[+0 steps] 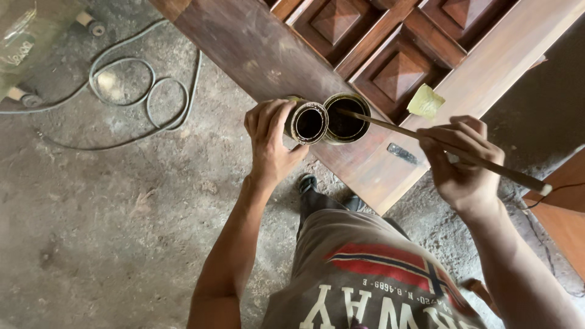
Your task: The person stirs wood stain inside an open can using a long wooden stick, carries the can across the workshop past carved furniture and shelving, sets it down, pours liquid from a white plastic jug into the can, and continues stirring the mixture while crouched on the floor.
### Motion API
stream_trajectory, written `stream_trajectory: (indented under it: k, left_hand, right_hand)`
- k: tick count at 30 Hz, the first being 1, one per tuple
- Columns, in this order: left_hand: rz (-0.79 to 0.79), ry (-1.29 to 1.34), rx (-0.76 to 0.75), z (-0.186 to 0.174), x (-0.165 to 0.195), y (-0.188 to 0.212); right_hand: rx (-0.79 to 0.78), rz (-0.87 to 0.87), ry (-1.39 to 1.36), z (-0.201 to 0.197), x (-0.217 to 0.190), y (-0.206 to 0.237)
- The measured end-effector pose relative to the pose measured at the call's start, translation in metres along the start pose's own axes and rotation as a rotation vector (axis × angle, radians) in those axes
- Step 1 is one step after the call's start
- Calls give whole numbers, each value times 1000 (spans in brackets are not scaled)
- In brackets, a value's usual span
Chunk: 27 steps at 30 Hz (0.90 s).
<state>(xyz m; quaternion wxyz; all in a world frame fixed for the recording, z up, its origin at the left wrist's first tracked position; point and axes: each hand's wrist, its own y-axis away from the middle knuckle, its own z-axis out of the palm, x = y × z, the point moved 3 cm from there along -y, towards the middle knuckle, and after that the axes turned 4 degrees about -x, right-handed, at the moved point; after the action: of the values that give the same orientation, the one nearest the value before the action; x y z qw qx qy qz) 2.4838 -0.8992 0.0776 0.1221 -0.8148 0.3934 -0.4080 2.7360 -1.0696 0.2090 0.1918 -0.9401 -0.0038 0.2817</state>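
Head view looks straight down on two bare hands at work over a carved wooden door. At the centre of the frame the left hand [270, 137] has its grip wrapped around a small tin [306, 122], tilted so that its dark open mouth faces the camera; the fingers curl over the far side and the thumb presses the near side. Touching its rim on the right stands a second open tin [345, 117] holding dark liquid. At centre right the right hand [464, 163] has its grip pinched around a long thin stick [396, 127], whose far end dips into the second tin and whose near end runs out past the hand toward the right edge.

Both tins rest on the plain edge board of the door [256, 49], which crosses the upper frame diagonally and shows raised pyramid panels at the top. Just above the right hand a pale folded scrap [425, 101] lies on the door, and a small dark metal plate [402, 153] sits below the stick. Grey cable [146, 91] loops over the dusty concrete floor [109, 231] at upper left. A reddish board [563, 213] is cut off at the right edge. Whatever the first tin contains is too dark to make out.
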Motion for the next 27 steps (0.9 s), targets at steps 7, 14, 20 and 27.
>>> stream_trajectory:
  k: [7,14,20,27]
  left_hand:
    - [4,-7,-45,10,14,-12]
    - [35,-7,-99,16,35,-29]
    - [284,-80,-125,21,50,-47]
    - [455,-294,-275,19,60,-79]
  right_hand:
    - [284,131,-378,-42,-10,38]
    - [324,88,-301,-66,-45,60]
    - [184,-41,-54,-39,-42,41]
    - [299,248,-714,-9,31,54]
